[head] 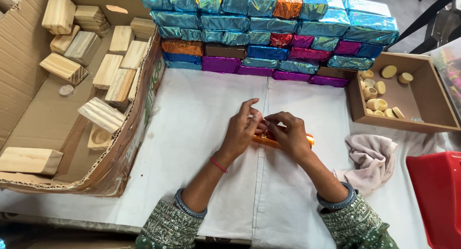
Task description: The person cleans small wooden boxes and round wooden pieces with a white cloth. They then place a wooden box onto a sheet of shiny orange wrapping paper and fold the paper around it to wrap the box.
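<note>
An orange foil-wrapped block (309, 140) lies on the white cloth (201, 114) in the middle of the table, mostly hidden under my hands. My left hand (241, 131) presses on its left part, fingers curled over the foil. My right hand (289, 134) covers its right part, fingertips meeting those of the left hand at the top of the block. Both hands grip the block. Behind them stands a stacked wall of foil-wrapped blocks (269, 30) in blue, teal, purple, orange and brown.
A big cardboard box (43, 110) at left holds several bare wooden blocks (102, 114). A smaller wooden tray (432, 100) at right holds small round wooden pieces (379, 104). A crumpled pink cloth (370, 155) and a red bin (439, 196) lie at right.
</note>
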